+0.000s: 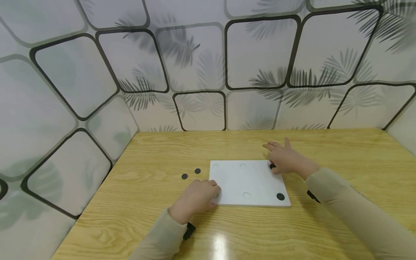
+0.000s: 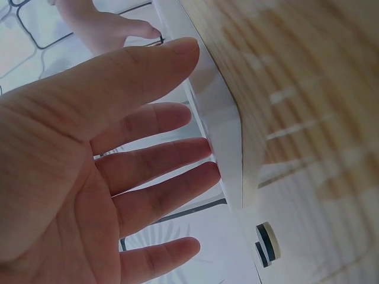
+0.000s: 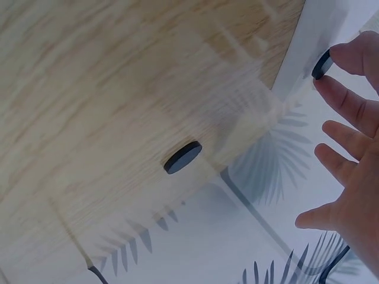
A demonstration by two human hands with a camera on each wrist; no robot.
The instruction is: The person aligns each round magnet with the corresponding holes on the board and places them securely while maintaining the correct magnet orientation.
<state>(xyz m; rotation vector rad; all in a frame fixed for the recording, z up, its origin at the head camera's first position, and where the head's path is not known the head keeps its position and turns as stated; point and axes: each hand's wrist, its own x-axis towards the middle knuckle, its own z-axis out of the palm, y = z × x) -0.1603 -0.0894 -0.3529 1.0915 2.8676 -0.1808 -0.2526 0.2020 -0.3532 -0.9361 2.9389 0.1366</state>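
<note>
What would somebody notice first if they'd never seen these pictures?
Probably the bright white board on the wooden table, with a black disc at its near right corner. Next, the right hand pinching another black disc at the board's far right corner. Behind the table rises a leaf-patterned wall.

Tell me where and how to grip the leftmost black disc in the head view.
Best pinched across opposite points of its rim: the leftmost disc lies flat on the table, offering only a thin edge. The left hand could probably come from above and the near side, away from the neighbouring disc lying beyond and to its right.
</note>
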